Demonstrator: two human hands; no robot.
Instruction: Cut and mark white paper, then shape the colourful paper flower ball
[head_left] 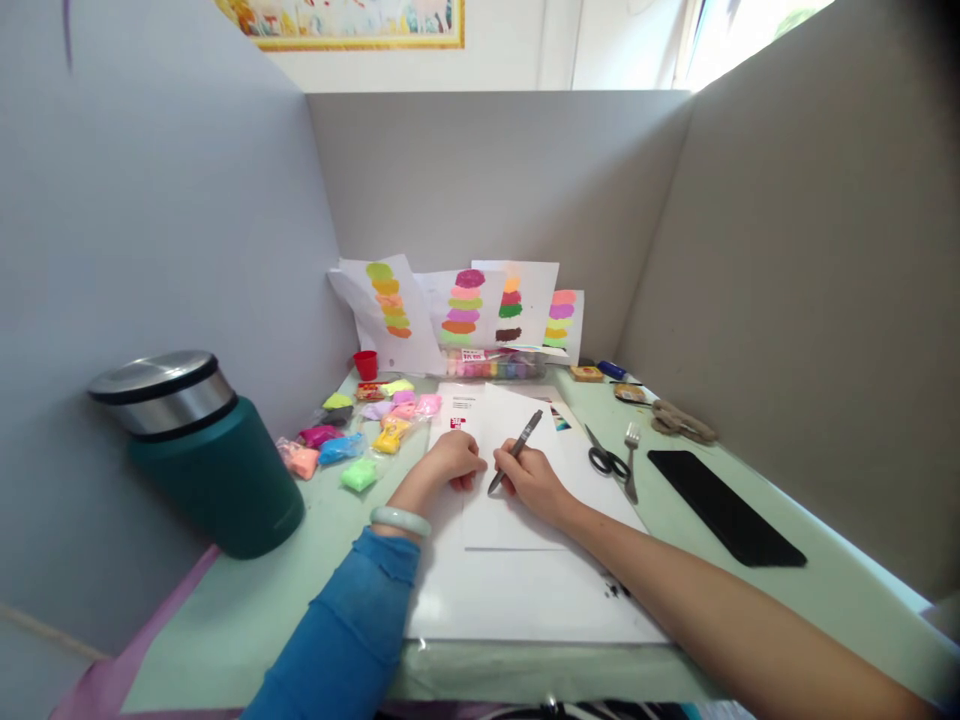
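Note:
A dark grey pen (519, 447) is held in my right hand (536, 483), its tip pointing down close to a white sheet of paper (506, 525). No marks can be made out on the sheet. My left hand (452, 458) rests at the sheet's left edge with its fingers curled in, and nothing shows in them. Under the sheet lies a larger white pad (525, 605) with printed text near its top. To the right of my right hand are black-handled scissors (609, 461) and a fork (631, 465).
A green flask (217, 480) stands at left. Several bagged clay pieces (361, 474) and a red cup (366, 365) lie beyond it. Painted sheets (390, 310) lean at the back behind a clear colour pack (495, 364). A black flat slab (724, 507) lies right. Grey panels (495, 170) enclose the table.

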